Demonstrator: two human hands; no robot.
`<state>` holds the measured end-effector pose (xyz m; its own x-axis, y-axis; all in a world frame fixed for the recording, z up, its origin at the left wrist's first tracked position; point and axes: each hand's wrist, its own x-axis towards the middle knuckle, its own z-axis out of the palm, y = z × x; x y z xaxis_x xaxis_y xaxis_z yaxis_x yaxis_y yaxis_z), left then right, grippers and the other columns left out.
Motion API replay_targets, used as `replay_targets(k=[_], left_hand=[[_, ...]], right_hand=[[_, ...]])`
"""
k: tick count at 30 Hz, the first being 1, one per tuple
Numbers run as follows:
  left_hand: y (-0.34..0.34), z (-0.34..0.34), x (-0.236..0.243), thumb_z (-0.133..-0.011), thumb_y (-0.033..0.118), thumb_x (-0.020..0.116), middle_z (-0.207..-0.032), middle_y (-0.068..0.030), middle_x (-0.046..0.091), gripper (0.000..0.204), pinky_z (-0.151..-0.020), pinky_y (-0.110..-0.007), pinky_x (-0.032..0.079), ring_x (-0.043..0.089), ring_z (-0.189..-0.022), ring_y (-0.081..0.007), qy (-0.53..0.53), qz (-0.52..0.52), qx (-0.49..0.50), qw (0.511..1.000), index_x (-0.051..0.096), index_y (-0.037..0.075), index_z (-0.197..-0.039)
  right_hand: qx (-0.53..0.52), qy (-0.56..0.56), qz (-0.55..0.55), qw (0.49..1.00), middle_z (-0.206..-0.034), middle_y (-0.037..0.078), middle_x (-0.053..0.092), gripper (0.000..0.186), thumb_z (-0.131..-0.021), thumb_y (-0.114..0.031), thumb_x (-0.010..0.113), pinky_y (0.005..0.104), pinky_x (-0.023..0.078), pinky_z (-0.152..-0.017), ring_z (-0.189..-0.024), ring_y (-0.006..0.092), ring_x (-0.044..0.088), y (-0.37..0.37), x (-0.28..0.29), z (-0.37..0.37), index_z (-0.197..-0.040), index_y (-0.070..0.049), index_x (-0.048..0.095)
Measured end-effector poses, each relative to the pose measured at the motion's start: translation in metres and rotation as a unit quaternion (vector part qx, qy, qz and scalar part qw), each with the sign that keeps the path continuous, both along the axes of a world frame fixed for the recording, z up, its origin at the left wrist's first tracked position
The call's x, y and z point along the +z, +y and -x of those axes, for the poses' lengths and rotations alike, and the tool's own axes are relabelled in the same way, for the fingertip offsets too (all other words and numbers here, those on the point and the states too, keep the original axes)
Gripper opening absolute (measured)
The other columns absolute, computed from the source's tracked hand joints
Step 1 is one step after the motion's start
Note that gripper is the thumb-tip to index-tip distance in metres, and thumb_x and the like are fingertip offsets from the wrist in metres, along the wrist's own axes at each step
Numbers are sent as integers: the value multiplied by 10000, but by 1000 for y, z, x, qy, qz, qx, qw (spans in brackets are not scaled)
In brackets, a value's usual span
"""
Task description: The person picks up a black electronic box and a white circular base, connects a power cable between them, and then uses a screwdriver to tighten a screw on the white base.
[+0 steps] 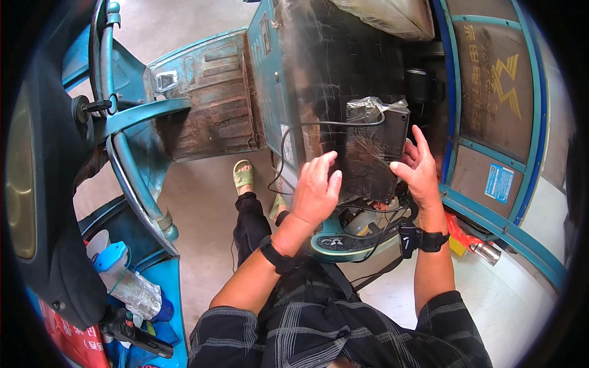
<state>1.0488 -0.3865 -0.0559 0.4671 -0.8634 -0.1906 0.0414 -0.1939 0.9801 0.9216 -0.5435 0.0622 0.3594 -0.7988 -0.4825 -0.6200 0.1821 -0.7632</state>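
Observation:
A flat black box with a crumpled clear plastic wrapper at its far end lies on the worn black seat. A thin black cable runs from the box leftward and loops down. My left hand hovers by the box's left side, fingers slightly bent, thumb apart, holding nothing. At the box's right edge is my right hand, its thumb tip over the edge and its fingers spread upward. Whether that thumb presses on the box I cannot tell. Both hands are open.
Left stand the blue tricycle's footboard, its curved tube frame and a tray with a blue-lidded bottle. Loose wires hang below the box, beside a teal rounded panel. A blue-framed side panel rises right.

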Motion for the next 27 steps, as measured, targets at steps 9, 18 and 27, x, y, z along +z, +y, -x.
replay_targets(k=[9,18,27], left_hand=[[-1,4,-10,-861,113,614,-1124,-181,611,497,-904,-364,481,608,-1020,-286,50,-13,-3,999,462,4,-1322],[-9,1,-16,-886,128,605,-1214,-196,562,661,-856,-347,506,607,-930,-232,68,-21,27,997,276,41,-1452],[-23,-3,13,-885,139,625,-1226,-214,556,640,-845,-350,498,603,-932,-219,235,-26,-45,971,322,35,-1439]], right_hand=[[4,-52,-20,998,-1338,210,478,972,-712,2,700,354,429,-989,-1166,258,527,2,7,6,-1508,-34,143],[-3,-48,4,999,-1310,211,503,970,-716,-8,730,354,426,-999,-1158,247,534,4,11,5,-1497,-6,155],[9,30,114,993,-1230,185,560,948,-718,24,734,331,485,-931,-1062,221,597,14,2,-9,-1489,-14,183]])
